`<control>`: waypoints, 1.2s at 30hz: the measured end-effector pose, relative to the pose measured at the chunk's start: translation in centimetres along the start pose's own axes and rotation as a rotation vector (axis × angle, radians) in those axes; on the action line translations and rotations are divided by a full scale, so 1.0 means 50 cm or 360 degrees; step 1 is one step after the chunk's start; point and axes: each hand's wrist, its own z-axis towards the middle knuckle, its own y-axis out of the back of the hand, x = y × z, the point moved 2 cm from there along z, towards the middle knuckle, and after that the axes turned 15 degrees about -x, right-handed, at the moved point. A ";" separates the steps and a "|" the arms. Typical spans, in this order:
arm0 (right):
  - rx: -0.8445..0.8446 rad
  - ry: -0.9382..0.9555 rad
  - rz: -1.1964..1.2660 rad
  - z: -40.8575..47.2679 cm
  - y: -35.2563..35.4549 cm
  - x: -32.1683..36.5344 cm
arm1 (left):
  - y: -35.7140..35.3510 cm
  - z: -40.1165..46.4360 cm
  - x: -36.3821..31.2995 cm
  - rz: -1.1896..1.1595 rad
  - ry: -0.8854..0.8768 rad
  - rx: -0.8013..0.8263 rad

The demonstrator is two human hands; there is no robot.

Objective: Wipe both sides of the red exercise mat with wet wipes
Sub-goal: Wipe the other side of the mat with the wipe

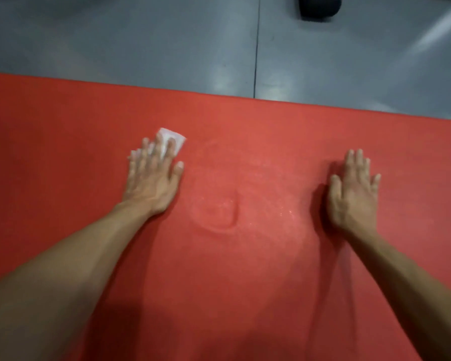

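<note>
- One side of the mat (245, 295) showed damp streaks between my hands; I judged wiping underway.
- My left hand (154, 178) pressed the wipe (176, 140) flat, fingers straight.
- My right hand (353, 190) lay open, holding nothing; the underside remained.

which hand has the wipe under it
The left hand: its flat fingers press the white wipe on the mat. The right hand lies bare.

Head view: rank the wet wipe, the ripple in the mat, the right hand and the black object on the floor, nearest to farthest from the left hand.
1. wet wipe, under the left hand fingers.
2. ripple, mat centre.
3. right hand, flat on the mat's right.
4. black object, on the floor, top right.
</note>
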 end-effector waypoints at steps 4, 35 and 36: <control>0.0150 0.0041 -0.0244 -0.039 0.001 -0.104 | -0.016 0.031 -0.034 0.0060 0.0467 -0.0081; 0.0311 0.0225 -0.0185 -0.050 0.019 -0.114 | -0.036 -0.180 -0.303 0.0034 -0.0233 -0.0098; 0.0309 0.0217 -0.0186 -0.050 0.017 -0.114 | -0.039 -0.191 -0.293 0.0028 -0.0185 -0.0123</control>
